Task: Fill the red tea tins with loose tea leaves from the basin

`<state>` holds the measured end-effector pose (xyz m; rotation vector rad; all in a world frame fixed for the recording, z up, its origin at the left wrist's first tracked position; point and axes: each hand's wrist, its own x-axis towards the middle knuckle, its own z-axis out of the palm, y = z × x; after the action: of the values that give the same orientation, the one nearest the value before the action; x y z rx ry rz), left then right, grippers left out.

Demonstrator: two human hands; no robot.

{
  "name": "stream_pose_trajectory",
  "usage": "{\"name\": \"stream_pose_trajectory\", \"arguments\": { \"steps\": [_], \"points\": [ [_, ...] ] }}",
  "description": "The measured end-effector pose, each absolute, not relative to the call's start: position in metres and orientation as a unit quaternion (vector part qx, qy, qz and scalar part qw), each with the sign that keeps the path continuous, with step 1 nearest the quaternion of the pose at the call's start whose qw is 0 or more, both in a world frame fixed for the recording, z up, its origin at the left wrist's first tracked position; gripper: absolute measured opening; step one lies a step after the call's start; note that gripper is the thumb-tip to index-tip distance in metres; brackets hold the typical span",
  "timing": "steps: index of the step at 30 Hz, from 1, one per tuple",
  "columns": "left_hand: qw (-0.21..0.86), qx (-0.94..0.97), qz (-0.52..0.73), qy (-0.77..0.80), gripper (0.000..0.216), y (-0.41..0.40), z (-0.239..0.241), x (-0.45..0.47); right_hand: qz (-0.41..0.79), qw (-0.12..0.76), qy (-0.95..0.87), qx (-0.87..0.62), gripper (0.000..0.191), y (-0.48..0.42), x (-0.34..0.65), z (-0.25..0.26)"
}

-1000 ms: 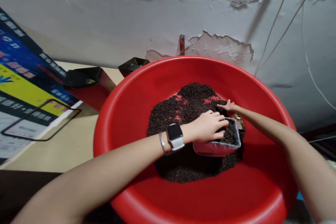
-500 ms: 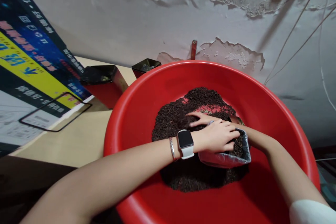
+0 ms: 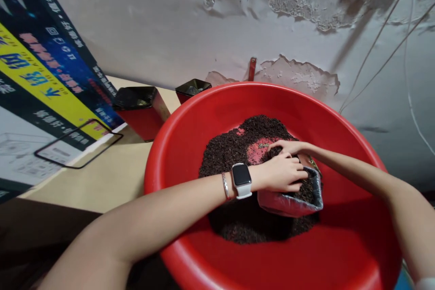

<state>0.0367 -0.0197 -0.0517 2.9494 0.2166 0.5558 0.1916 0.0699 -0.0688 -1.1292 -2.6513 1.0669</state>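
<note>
Gripping the small container [image 3: 292,197], the left hand [image 3: 283,173] meets the cupped right hand [image 3: 288,147] over tea.

The only writing stands on the large printed box [image 3: 44,95] at the left — white and red characters on blue, blue characters on a yellow band — but they are tilted and too blurred to read.
</note>
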Motion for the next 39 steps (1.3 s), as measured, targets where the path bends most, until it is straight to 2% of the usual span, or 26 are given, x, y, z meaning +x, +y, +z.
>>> {"name": "stream_pose_trajectory", "arguments": {
  "steps": [2,5,7,11,15,19,28,32,36,39],
  "points": [
    [0.159,0.948,0.256,0.105,0.016,-0.016,-0.044,0.035,0.372,0.099,-0.827,-0.411,0.031,0.066,0.204,-0.051],
    [0.301,0.847,0.387,0.205,0.020,-0.006,-0.028,0.029,0.413,0.287,-0.726,-0.469,0.033,0.034,0.211,-0.030],
    [0.355,0.771,0.459,0.262,0.024,0.002,-0.019,0.025,0.446,0.379,-0.645,-0.491,0.031,0.006,0.207,-0.023],
    [0.417,0.663,0.530,0.325,0.029,0.016,-0.014,0.019,0.499,0.463,-0.527,-0.509,0.033,-0.035,0.193,-0.022],
    [0.446,0.635,0.521,0.355,0.029,0.025,-0.022,0.017,0.519,0.497,-0.523,-0.459,0.030,-0.046,0.184,-0.021],
    [0.450,0.638,0.506,0.366,0.026,0.030,-0.032,0.017,0.493,0.489,-0.581,-0.424,0.026,-0.048,0.182,-0.019],
    [0.419,0.696,0.472,0.343,0.026,0.027,-0.029,0.016,0.277,0.328,-0.834,-0.346,0.021,-0.058,0.185,-0.011],
    [0.381,0.729,0.468,0.323,0.027,0.019,-0.025,0.018,0.218,0.379,-0.814,-0.382,0.024,-0.055,0.192,-0.005],
    [0.355,0.769,0.445,0.292,0.031,0.008,-0.021,0.020,0.232,0.475,-0.746,-0.405,0.029,-0.051,0.202,0.001],
    [0.350,0.795,0.404,0.288,0.032,0.002,-0.022,0.021,0.232,0.502,-0.723,-0.414,0.035,-0.051,0.209,0.009]
  ]
}}
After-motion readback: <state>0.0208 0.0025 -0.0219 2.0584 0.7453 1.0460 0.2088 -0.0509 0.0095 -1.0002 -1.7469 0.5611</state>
